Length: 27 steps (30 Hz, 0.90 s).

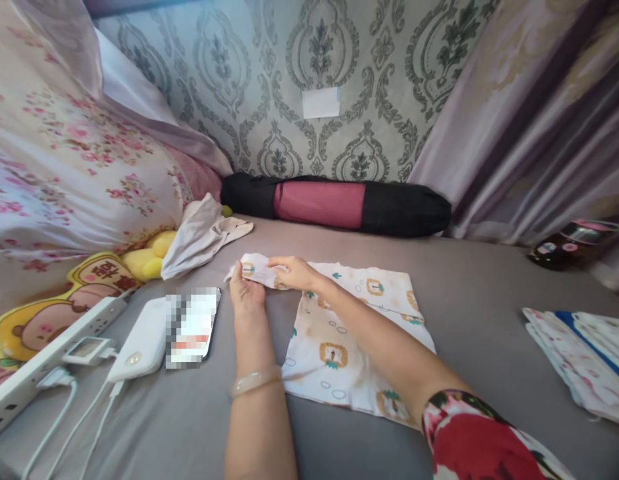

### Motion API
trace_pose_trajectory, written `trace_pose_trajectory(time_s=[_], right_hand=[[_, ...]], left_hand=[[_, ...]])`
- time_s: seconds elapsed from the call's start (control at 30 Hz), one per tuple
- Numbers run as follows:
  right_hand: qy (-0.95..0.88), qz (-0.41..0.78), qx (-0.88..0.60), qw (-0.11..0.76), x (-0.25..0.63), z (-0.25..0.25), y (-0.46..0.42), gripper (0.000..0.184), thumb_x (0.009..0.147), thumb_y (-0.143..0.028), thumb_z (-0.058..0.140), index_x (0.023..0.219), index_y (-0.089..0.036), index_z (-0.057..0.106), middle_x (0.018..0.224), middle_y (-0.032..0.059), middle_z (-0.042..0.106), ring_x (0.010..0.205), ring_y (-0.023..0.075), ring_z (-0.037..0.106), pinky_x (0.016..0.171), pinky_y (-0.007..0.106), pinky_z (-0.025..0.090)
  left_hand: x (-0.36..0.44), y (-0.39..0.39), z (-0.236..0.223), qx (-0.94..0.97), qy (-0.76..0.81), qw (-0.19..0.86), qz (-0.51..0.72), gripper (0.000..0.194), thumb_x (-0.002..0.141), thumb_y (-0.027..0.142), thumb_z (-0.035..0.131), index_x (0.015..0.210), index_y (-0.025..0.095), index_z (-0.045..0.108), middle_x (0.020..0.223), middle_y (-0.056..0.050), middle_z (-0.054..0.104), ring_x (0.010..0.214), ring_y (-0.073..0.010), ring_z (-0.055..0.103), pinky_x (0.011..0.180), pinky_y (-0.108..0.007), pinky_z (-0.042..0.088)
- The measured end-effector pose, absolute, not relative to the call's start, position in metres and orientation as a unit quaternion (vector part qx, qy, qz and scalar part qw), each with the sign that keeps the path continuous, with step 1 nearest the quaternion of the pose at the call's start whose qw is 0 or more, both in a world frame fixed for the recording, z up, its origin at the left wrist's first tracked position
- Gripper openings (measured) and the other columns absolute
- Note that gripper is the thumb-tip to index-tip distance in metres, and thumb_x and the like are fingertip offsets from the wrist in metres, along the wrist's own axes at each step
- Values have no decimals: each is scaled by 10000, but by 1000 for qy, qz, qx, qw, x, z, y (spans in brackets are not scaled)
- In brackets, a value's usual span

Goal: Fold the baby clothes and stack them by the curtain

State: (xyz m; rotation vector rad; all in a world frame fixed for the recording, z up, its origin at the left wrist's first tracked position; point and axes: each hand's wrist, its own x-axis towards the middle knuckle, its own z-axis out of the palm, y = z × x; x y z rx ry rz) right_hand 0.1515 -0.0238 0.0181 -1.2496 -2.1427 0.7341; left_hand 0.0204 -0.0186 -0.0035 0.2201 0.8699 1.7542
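A white cloth piece (314,333) printed with tan lion faces and green leaves lies spread on the grey bed sheet, its shape like a small garment. From its upper left corner a narrow strip, sleeve-like, reaches out to the left. My left hand (246,290) grips the far end of this strip, thumb on top. Just right of it my right hand (294,273) pinches the strip's upper edge between thumb and fingers. My right forearm crosses over the cloth and hides part of it.
Left of my arm lie a phone (192,327), a white power bank (142,337) and a power strip (59,353) with cables. A crumpled pale cloth (202,233) lies beyond. A black and pink rolled bag (319,203) lines the wall. Folded fabrics (579,353) and a dark jar (564,247) sit right.
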Motion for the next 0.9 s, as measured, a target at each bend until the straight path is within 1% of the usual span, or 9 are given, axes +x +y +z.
trace_pose_trajectory(time_s=[0.07,0.2,0.3,0.37,0.43,0.7,0.8,0.83,0.9], right_hand=[[-781,210,-535,245,178,15,-28,380,903,-133,411,1186,-195,658,1225,36,663,1166,166,577,1008,253,394],[-782,134,-590,148,214,-4,-41,391,939,-161,367,1262,-122,583,1336,126,573,1256,199,497,1058,291,331],[-789,133,-592,100,218,-17,-55,520,969,-295,352,1416,-35,406,1504,185,361,1409,243,283,1142,340,201],[-778,153,-604,81,213,-20,-60,631,980,-385,295,1479,1,274,1565,188,215,1455,269,136,1170,371,119],[-762,176,-620,63,208,-18,-61,694,976,-448,248,1503,2,202,1585,172,145,1464,278,72,1178,387,81],[-723,205,-660,3,196,-1,-45,858,886,-618,345,1535,-94,145,1600,152,64,1463,300,21,1173,427,55],[-707,224,-671,-25,191,3,-37,960,816,-641,480,1539,-118,128,1600,158,38,1459,316,-5,1173,444,50],[-703,230,-673,-29,190,4,-35,990,783,-628,544,1538,-128,143,1599,160,46,1457,324,5,1172,454,63],[-703,222,-676,-2,190,5,-31,966,731,-575,646,1512,-149,268,1582,171,156,1449,337,115,1159,476,151]], left_hand=[[22,-15,-6,100,355,554,747,167,878,293,520,795,168,594,843,-57,683,974,-172,653,902,-289,509],[26,-10,-10,115,366,500,776,83,861,228,545,856,175,608,894,-45,710,1012,-169,652,926,-313,500],[28,-9,-8,124,341,466,807,86,889,197,518,908,195,601,935,-29,716,1039,-157,646,923,-313,505],[31,-11,-2,136,305,475,814,106,909,190,496,924,209,599,946,-21,718,1045,-154,645,919,-313,508],[36,-15,7,163,274,497,807,121,926,205,481,927,215,602,962,-21,719,1051,-155,643,920,-312,509],[82,-32,51,275,242,515,775,66,884,242,561,911,225,618,1036,-7,702,1087,-134,621,984,-279,456],[103,-37,55,319,255,514,754,104,854,272,591,925,215,642,1037,-24,701,1095,-150,617,982,-279,447],[109,-39,54,334,269,512,744,131,849,290,596,940,214,649,1036,-29,700,1093,-159,617,974,-284,449],[121,-42,50,362,291,512,722,177,845,310,592,976,211,659,1031,-35,699,1079,-168,619,960,-291,450]])
